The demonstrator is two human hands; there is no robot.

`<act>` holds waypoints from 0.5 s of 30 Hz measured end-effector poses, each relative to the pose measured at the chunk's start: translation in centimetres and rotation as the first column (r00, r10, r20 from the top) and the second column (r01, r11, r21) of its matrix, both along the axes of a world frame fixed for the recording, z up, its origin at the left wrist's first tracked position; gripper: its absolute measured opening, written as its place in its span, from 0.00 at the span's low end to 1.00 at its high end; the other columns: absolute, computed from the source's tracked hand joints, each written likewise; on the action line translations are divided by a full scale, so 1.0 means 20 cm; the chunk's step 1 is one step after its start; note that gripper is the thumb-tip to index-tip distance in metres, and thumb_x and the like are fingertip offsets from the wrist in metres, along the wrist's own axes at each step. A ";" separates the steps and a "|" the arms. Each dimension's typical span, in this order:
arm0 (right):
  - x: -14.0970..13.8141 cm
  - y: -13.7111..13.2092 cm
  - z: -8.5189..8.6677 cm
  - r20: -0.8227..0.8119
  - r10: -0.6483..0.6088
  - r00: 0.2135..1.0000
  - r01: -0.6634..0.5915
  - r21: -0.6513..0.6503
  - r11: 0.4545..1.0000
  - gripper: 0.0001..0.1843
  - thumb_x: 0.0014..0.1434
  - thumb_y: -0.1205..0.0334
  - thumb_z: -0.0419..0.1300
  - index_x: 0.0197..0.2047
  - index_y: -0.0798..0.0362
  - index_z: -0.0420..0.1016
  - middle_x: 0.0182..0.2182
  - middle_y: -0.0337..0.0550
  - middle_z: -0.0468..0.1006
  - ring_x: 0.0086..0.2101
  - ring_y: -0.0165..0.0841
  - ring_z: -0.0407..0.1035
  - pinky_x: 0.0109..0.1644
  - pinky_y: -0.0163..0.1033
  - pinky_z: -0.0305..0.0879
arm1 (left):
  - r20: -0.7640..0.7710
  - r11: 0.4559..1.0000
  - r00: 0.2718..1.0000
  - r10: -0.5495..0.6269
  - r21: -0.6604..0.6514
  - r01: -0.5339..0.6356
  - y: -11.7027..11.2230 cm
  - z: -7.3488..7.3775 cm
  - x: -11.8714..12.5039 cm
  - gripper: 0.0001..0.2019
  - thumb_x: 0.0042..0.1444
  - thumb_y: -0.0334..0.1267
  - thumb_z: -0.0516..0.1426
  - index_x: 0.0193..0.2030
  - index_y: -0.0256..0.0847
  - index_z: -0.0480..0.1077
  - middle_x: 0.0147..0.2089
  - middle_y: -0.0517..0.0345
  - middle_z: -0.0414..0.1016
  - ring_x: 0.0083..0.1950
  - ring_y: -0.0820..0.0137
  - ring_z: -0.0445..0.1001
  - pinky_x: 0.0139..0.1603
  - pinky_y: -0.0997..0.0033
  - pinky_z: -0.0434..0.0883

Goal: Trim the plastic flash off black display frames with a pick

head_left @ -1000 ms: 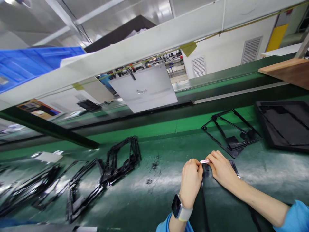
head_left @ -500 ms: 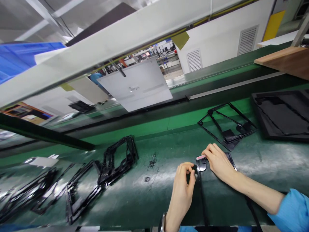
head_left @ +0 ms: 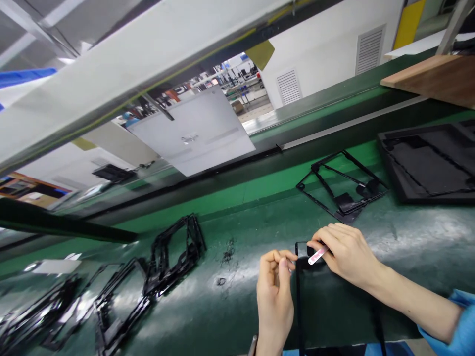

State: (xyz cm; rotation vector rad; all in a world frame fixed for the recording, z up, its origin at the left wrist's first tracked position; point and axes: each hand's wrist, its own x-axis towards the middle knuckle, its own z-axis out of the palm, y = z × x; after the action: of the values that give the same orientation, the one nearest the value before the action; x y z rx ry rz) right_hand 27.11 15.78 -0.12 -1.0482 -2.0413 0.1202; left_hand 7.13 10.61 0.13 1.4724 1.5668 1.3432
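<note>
A thin black rectangular frame [head_left: 300, 306] lies at the near edge of the green workbench, its far left corner between my hands. My left hand [head_left: 274, 287] is closed at the frame's left side, thumb and forefinger pinched against the edge near that corner. My right hand [head_left: 345, 252] grips a small flat pink-and-white stick [head_left: 318, 255] with a rounded end, between thumb and fingers. The stick slants down to the left over the inside of the corner. A dark tab on the frame is partly covered by my right fingers, and my right forearm crosses over the frame.
Several black frames [head_left: 174, 257] lie heaped on the left of the bench [head_left: 237, 316]. Thin black scraps [head_left: 228, 252] are scattered mid-bench. More frames [head_left: 343, 185] lie behind my right hand, beside a dark panel [head_left: 430, 163]. A white sheet [head_left: 200, 131] hangs from an overhead beam.
The pink-and-white stick has swung from lying along the frame's far edge to pointing down-left inside the corner. My left fingers have come up against the frame's edge. The view has shifted slightly.
</note>
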 end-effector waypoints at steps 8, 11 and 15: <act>0.00 0.00 0.00 0.016 -0.077 0.997 0.076 0.061 0.995 0.17 0.80 0.64 0.54 0.35 0.52 0.73 0.28 0.40 0.79 0.27 0.35 0.67 0.37 0.44 0.54 | -0.048 0.951 0.981 -0.190 -0.257 0.172 -0.08 0.05 -0.02 0.22 0.72 0.60 0.55 0.39 0.42 0.69 0.31 0.63 0.64 0.31 0.72 0.65 0.33 0.76 0.66; 0.00 0.00 -0.01 0.013 -0.083 0.996 0.083 0.042 0.996 0.17 0.79 0.64 0.54 0.35 0.52 0.72 0.27 0.40 0.78 0.27 0.35 0.67 0.37 0.43 0.55 | -0.110 0.943 0.972 -0.210 -0.286 0.171 -0.13 0.04 -0.07 0.22 0.72 0.59 0.56 0.37 0.42 0.71 0.31 0.62 0.65 0.31 0.71 0.65 0.33 0.74 0.65; 0.00 0.00 -0.01 0.015 -0.078 0.997 0.078 0.036 0.996 0.17 0.79 0.64 0.55 0.35 0.52 0.72 0.27 0.39 0.78 0.26 0.35 0.66 0.38 0.43 0.55 | -0.313 0.980 0.943 -0.115 -0.191 0.056 -0.15 0.04 -0.11 0.18 0.71 0.57 0.59 0.46 0.45 0.78 0.31 0.62 0.71 0.29 0.70 0.67 0.33 0.72 0.66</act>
State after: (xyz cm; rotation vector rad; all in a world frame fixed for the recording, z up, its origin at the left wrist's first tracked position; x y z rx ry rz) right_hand 27.17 15.81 -0.39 -1.1086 -2.0072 0.0349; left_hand 4.85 7.61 0.92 1.6871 1.7501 0.9155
